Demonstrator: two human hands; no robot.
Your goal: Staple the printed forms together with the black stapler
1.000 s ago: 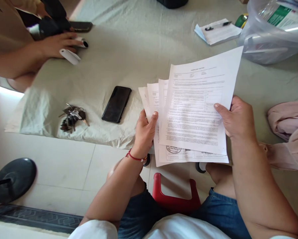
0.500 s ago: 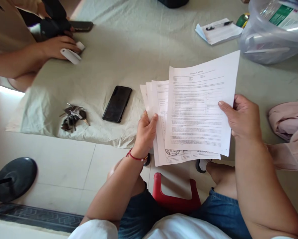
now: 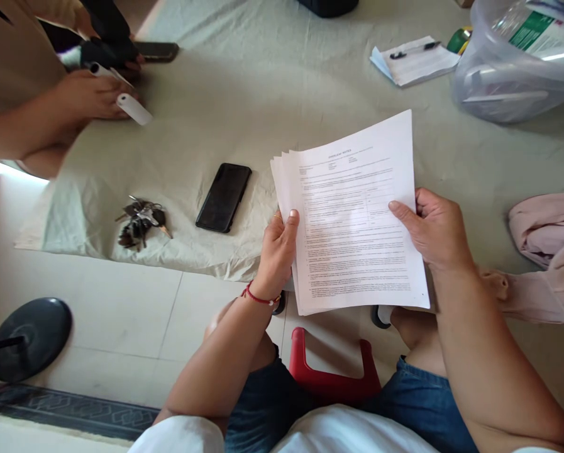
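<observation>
A stack of printed paper sheets [image 3: 352, 220] hangs over the near edge of the cloth-covered table [image 3: 263, 100]. My left hand [image 3: 276, 251] grips the stack's left edge, thumb on top. My right hand [image 3: 432, 229] holds the right edge, thumb pressed on the top sheet. The sheets lie nearly squared, with only thin left margins of the lower ones showing.
A black phone [image 3: 224, 197] and a bunch of keys [image 3: 140, 221] lie left of the papers. Another person's hand [image 3: 86, 94] holds a white tube at far left. A notepad with pen [image 3: 414, 58], a clear plastic tub [image 3: 517, 56] and pink cloth [image 3: 546, 245] are on the right.
The fanned sheets have been drawn together: my right hand slid the top sheet left and down onto the others. The other person's hand shifted with the white tube.
</observation>
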